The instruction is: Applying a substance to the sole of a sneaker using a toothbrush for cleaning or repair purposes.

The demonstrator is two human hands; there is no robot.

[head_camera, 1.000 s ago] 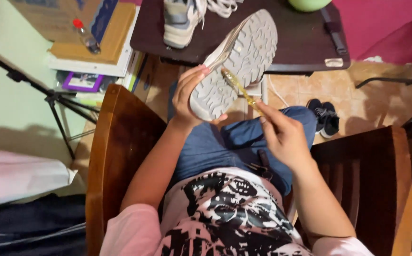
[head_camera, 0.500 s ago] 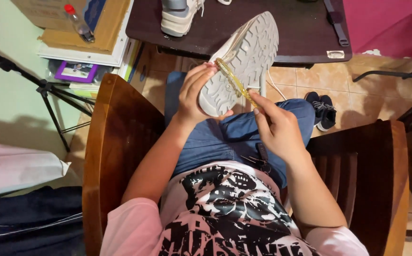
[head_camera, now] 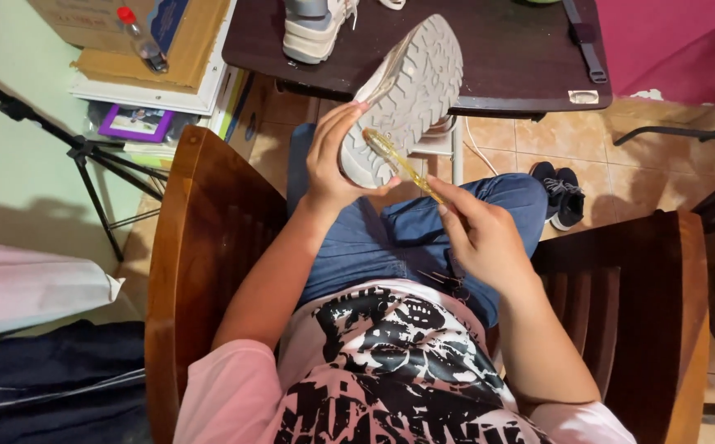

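While the left hand (head_camera: 333,164) wraps its fingers around the heel of the pale sneaker (head_camera: 407,90), sole turned up toward the camera, the shoe sits just past the knees at twelve o'clock. At about two o'clock from that hand, the right hand (head_camera: 476,234) pinches a yellowish toothbrush (head_camera: 398,160), bristles touching the tread near the heel. Judging by the sole (grooves look mostly pale), scrubbing seems under way; the second sneaker (head_camera: 316,29) waits on the dark table (head_camera: 522,57).
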